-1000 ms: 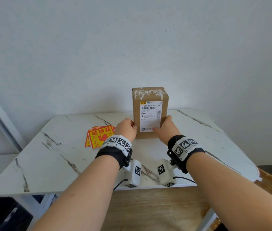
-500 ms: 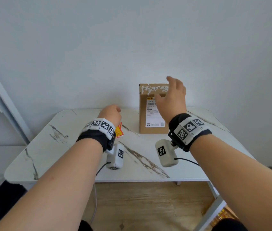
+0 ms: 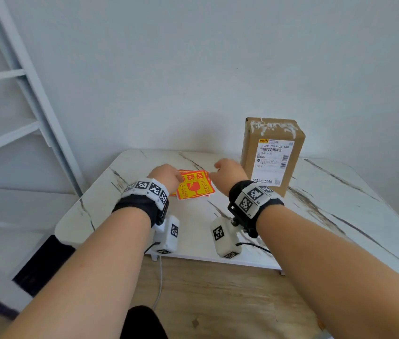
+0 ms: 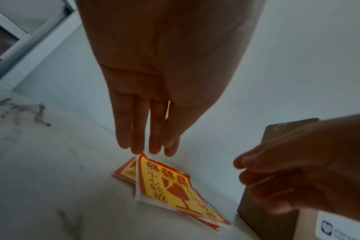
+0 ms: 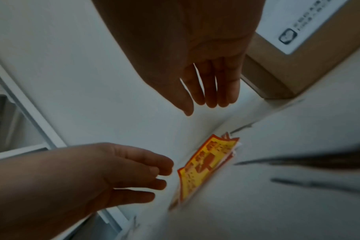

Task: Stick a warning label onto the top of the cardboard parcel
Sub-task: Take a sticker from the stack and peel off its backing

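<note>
A brown cardboard parcel (image 3: 273,152) stands upright on the marble table (image 3: 340,206), a white shipping label on its front and torn white tape on top. Left of it lies a small stack of red and yellow warning labels (image 3: 194,185) (image 4: 169,186) (image 5: 206,165). My left hand (image 3: 166,176) (image 4: 148,146) hovers over the stack's left edge with straight fingers, holding nothing. My right hand (image 3: 226,172) (image 5: 208,97) hangs just right of the stack, beside the parcel's lower left corner, fingers relaxed and empty.
A white wall runs close behind the table. A white slanted frame with rungs (image 3: 29,99) leans at the left. Wood floor (image 3: 218,294) shows below the table's front edge. Bare marble spreads right of the parcel and in front of the labels.
Both hands have left the parcel and moved left to the label stack; the right hand dropped from the parcel's top. The head view has swung left, so the parcel now sits at the right.
</note>
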{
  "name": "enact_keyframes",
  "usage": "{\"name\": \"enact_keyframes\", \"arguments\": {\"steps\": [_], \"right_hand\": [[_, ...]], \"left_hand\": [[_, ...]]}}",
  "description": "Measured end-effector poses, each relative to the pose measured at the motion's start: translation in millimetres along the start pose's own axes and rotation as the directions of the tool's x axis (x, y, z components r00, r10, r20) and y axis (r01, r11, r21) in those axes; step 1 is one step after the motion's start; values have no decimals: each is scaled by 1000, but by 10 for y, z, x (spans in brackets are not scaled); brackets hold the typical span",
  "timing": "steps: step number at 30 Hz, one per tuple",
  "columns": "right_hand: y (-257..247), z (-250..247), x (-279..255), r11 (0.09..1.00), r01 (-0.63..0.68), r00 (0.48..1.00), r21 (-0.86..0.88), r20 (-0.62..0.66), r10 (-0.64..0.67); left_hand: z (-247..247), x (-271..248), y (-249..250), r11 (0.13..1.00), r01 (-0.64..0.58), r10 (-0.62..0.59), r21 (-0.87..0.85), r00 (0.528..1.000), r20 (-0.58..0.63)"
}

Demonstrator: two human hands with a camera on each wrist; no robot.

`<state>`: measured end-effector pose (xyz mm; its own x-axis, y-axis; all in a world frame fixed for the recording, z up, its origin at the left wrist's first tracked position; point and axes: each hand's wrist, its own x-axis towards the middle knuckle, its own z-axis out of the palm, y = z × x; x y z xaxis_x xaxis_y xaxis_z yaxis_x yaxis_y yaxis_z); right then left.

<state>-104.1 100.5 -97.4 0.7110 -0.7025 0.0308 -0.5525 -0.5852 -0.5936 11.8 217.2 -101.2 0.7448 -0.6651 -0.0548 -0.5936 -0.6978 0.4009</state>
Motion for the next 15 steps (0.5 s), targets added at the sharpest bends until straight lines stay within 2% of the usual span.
{"name": "enact_keyframes", "arguments": {"steps": [2, 5, 11, 15], "right_hand": [[35, 123, 50, 997, -42, 997, -67, 58, 46], [80, 277, 117, 984, -81, 987, -158, 128, 101], [118, 456, 226, 967, -118, 984, -226, 106, 145], [66, 452, 217, 974, -124, 984, -190, 100, 145]], "left_hand": [[37, 6, -45, 1000, -22, 22, -15, 1000, -1], [115, 19, -85, 999, -34, 32, 29, 997, 76], [168, 79, -97, 995, -22, 8, 101, 991, 132], [165, 95, -62, 982, -43, 17, 183, 990, 143]]}}
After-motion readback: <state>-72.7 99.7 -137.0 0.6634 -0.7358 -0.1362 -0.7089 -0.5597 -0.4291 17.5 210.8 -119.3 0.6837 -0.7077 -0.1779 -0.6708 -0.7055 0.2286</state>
